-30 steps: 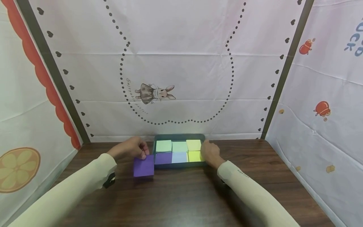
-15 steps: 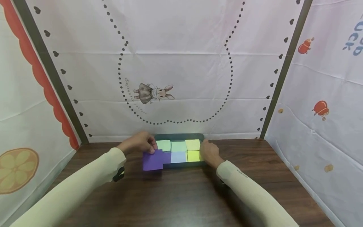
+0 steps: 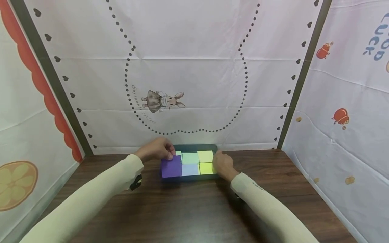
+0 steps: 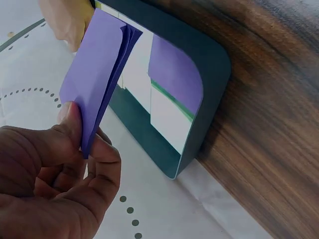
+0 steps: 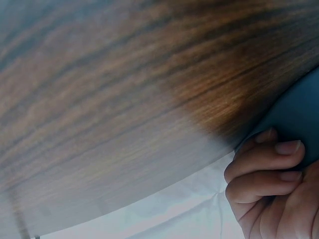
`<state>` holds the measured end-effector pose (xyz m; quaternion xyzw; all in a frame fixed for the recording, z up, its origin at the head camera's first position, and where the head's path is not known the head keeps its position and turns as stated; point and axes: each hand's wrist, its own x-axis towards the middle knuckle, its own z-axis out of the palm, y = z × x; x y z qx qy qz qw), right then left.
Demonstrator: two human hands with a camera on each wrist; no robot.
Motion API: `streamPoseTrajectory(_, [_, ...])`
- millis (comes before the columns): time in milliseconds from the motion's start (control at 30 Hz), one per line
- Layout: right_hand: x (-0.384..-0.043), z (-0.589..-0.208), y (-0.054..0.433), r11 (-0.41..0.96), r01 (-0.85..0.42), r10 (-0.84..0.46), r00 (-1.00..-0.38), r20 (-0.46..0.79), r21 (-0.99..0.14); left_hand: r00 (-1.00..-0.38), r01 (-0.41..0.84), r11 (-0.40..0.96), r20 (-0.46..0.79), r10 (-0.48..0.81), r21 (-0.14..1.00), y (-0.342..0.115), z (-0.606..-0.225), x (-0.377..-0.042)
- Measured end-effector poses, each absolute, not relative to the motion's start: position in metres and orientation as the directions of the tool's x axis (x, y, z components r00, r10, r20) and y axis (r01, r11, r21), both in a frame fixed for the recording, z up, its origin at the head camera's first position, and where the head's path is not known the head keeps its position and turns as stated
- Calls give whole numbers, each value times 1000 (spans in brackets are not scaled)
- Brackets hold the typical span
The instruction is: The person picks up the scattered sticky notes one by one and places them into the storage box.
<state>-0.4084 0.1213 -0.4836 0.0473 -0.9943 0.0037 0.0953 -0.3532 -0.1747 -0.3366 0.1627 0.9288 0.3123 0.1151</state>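
My left hand (image 3: 156,149) pinches a thin stack of purple sticky notes (image 4: 94,64) by one edge, between thumb and fingers; its sheets fan slightly apart in the left wrist view. In the head view the purple stack hangs over the left front part of a dark green tray (image 3: 194,147). Another purple pad (image 4: 174,69) lies in the tray under it. Beside it are a pale blue pad (image 3: 190,169), a yellow pad (image 3: 206,168), a pale yellow pad (image 3: 205,156) and a mint pad (image 3: 190,158). My right hand (image 3: 224,165) grips the tray's right end, fingers curled against its outer wall (image 5: 294,112).
The tray stands on a dark wood table (image 3: 194,209), close to the white printed cloth (image 3: 194,77) at the back. More cloth hangs at the left and right sides.
My left hand has carried the purple sticky notes rightward, from beside the tray to over its left front part. My right hand stays at the tray's right end.
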Motion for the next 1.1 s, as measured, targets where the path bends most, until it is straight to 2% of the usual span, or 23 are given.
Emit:
streamPoseTrajectory(233, [-405, -489, 121, 992, -119, -128, -964, 233, 50, -922, 241, 731, -85, 378, 638, -170, -339, -362])
streamPoseTrajectory(300, [-398, -479, 118, 993, -110, -117, -974, 194, 48, -922, 259, 729, -63, 382, 633, -169, -341, -365])
streamPoseTrajectory(433, [-392, -472, 117, 992, -107, -119, -971, 208, 68, -922, 289, 720, -20, 387, 631, -166, -341, -369])
streamPoseTrajectory(733, [-389, -464, 118, 995, -94, -96, -983, 157, 24, -930, 291, 737, -2, 369, 610, -158, -347, -376])
streamPoseTrajectory(833, [-404, -478, 121, 996, -92, -92, -985, 144, 8, -938, 258, 734, -21, 347, 628, -155, -353, -378])
streamPoseTrajectory(967, [-443, -519, 130, 996, -86, -87, -983, 162, 9, -942, 232, 720, -31, 333, 654, -147, -361, -382])
streamPoseTrajectory(1100, [-468, -542, 136, 995, -95, -96, -985, 146, 16, -936, 252, 701, -15, 351, 667, -139, -367, -383])
